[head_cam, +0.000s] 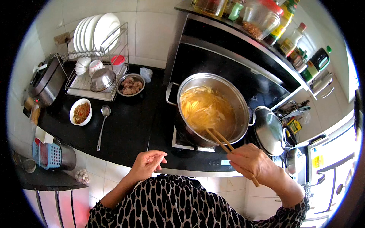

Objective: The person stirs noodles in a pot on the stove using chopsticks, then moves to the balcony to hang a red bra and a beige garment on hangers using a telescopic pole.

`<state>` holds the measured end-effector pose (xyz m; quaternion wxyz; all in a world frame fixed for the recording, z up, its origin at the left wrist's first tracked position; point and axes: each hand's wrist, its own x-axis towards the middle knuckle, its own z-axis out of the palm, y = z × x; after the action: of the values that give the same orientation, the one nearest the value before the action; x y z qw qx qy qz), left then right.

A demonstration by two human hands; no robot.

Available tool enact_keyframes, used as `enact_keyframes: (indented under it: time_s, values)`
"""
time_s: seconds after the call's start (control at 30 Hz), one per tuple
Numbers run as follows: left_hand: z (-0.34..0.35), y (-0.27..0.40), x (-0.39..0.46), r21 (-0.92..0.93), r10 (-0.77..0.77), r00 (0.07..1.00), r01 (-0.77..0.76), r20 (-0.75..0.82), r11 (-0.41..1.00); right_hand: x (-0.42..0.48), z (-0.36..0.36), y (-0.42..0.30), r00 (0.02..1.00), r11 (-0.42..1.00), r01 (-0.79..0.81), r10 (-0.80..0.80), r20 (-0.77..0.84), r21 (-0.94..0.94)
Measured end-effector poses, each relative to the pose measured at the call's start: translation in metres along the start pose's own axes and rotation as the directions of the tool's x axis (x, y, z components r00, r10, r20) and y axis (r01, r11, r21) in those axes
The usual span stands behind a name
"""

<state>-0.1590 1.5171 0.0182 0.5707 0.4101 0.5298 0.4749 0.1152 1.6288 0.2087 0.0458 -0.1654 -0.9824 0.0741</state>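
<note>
My right hand point(251, 161) holds a pair of wooden chopsticks point(221, 139), whose tips reach into a large two-handled steel pot point(243, 114) on the stove. Pale yellow noodles point(196, 105) lie in liquid inside the pot. My left hand point(148, 164) is held above the counter's front edge with its fingers slightly curled and nothing in it. To the left, a steel spoon point(105, 122) lies on the black counter beside a white bowl point(90, 114) of chopped reddish-brown food. Behind it stands a steel bowl point(144, 85) with chunks of meat.
A wire dish rack point(127, 42) holds white plates point(107, 31) and bowls at the back left. Bottles and a red-lidded jar point(256, 25) stand on the shelf above the stove. Right of the pot sits a lidded pan point(269, 131). A blue basket point(54, 155) is at the lower left.
</note>
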Motion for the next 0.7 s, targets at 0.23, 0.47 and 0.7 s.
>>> enact_keyframes:
  time_s: [0.23,0.47,0.7]
  values:
    - [0.011,0.01,0.011,0.093,0.074,0.995,-0.081,0.071,0.992,0.01,0.019,0.064,0.98,0.958,0.19,-0.173,0.095,-0.215]
    - [0.015,0.001,0.004,0.089,0.093,0.988,-0.104,0.125,0.991,0.025,0.0,0.078,0.992,0.989,0.093,-0.102,-0.068,-0.116]
    - [0.002,-0.002,-0.017,0.049,0.054,0.998,-0.053,-0.024,0.997,0.006,-0.097,0.043,0.813,0.833,-0.43,0.525,-0.252,0.349]
